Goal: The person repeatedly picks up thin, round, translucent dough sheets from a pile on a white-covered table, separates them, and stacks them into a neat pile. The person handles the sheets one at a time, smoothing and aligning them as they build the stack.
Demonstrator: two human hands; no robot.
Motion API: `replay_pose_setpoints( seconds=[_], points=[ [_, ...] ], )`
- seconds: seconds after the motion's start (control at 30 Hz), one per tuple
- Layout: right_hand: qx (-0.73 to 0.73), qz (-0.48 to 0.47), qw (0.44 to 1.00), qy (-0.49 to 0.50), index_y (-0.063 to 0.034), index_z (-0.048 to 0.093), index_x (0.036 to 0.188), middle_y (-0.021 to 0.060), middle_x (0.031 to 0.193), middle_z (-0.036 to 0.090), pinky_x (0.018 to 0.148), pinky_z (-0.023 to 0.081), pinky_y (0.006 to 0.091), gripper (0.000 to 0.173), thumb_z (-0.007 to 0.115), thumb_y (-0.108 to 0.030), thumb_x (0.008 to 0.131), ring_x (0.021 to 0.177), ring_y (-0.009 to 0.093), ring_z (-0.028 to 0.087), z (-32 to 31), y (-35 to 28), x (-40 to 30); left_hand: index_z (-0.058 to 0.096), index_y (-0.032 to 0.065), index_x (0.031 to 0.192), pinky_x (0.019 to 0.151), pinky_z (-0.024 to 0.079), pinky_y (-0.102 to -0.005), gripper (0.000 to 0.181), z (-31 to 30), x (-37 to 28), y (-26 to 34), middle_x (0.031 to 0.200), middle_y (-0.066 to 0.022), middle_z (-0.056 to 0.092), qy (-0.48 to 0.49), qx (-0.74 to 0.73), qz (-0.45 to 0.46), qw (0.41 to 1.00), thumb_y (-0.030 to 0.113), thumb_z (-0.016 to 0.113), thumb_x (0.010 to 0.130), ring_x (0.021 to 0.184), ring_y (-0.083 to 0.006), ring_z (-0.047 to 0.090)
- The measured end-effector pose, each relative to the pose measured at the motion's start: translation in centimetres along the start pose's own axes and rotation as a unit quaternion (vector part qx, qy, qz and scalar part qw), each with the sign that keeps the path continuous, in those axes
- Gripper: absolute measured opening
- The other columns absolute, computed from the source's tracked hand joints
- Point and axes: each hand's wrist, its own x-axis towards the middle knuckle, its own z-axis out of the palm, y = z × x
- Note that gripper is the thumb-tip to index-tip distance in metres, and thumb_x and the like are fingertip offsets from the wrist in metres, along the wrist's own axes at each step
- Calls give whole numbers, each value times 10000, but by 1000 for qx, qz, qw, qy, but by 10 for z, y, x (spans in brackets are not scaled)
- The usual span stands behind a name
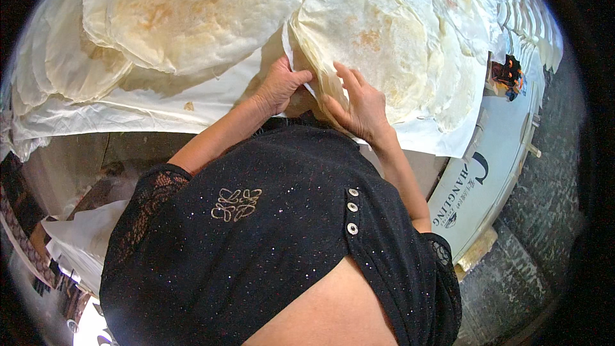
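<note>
A stack of thin round flatbreads, pale with a browned spot, lies on a white cloth before me. At its left side, my left hand pinches the edge of a thin white sheet between thumb and fingers; whether this is cloth, paper or plastic is unclear. My right hand rests against the stack's near left edge, its fingers apart and the thumb along the layered rims. Larger flatbreads with brown patches overlap at the left, beyond my left forearm.
More flatbreads lie at the far left. Clear plastic bags with flatbread stand at the back right. A white printed carton panel runs beside the table, with a small dark-and-orange item near its top. Grey floor shows at right.
</note>
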Motion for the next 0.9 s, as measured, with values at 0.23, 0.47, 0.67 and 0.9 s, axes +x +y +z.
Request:
replay_pose_setpoints(
  seconds=[0.23,0.47,0.67,0.9],
  points=[
    [-16,76,989,-128,9,484,1219,263,971,635,761,488,447,589,587,-417,826,909,391,627,-12,-13,69,522,11,1159,814,490,-287,347,8,10,-15,1060,-55,597,20,144,74,987,-41,533,817,925,-144,569],
    [387,-3,919,-78,38,519,1145,162,947,654,744,511,361,356,540,-148,842,814,253,647,14,70,70,480,19,1252,867,479,-305,358,25,7,-7,1097,-66,606,-5,100,126,987,90,498,901,970,-137,582],
    [517,6,854,-52,48,549,1101,107,939,646,734,499,326,313,533,-100,825,823,192,624,30,78,67,506,27,1242,849,490,-292,366,20,9,-1,1086,-57,613,29,104,109,988,84,499,881,943,-137,597],
    [407,-57,909,-69,46,520,1190,72,974,621,739,465,261,377,533,-56,827,838,107,550,46,70,76,581,0,1093,688,492,-273,283,5,33,-11,962,-55,631,173,169,179,954,223,529,926,798,-122,587]
  ],
)
